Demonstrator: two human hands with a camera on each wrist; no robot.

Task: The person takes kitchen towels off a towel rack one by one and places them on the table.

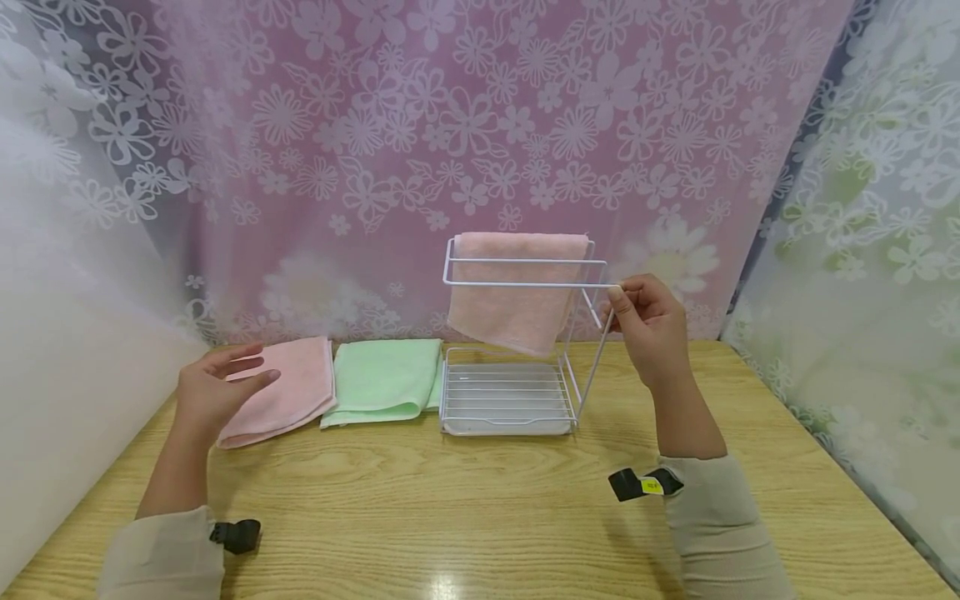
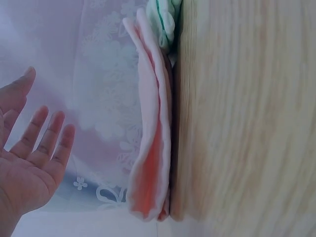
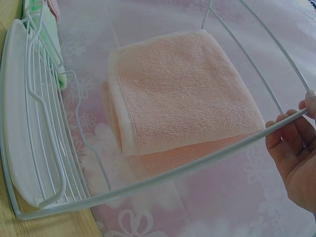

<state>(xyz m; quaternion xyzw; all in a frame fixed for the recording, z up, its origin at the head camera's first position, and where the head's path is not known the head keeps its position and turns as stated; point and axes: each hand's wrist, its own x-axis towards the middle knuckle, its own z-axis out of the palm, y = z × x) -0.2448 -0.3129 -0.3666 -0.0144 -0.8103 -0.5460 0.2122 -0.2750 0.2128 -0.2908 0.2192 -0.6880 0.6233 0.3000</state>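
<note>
A white wire rack (image 1: 525,285) stands on the table, with a pink towel (image 1: 517,304) draped over its rear top bar. My right hand (image 1: 651,329) pinches the rack's upper right corner between thumb and fingers; in the right wrist view that hand (image 3: 298,148) grips the white bar. My left hand (image 1: 217,392) hovers over a folded pink towel (image 1: 288,392) at the left, its fingers spread and nothing held. In the left wrist view the hand (image 2: 34,158) is apart from that towel (image 2: 150,123). Beside it lies a folded green towel (image 1: 386,379), next to the rack.
A white tray (image 1: 510,428) sits under the rack's lower wires. The wooden table (image 1: 420,517) runs back to a pink flowered curtain (image 1: 375,167). Pale sheets hang on the left (image 1: 75,292) and right sides. A small black camera is on each sleeve.
</note>
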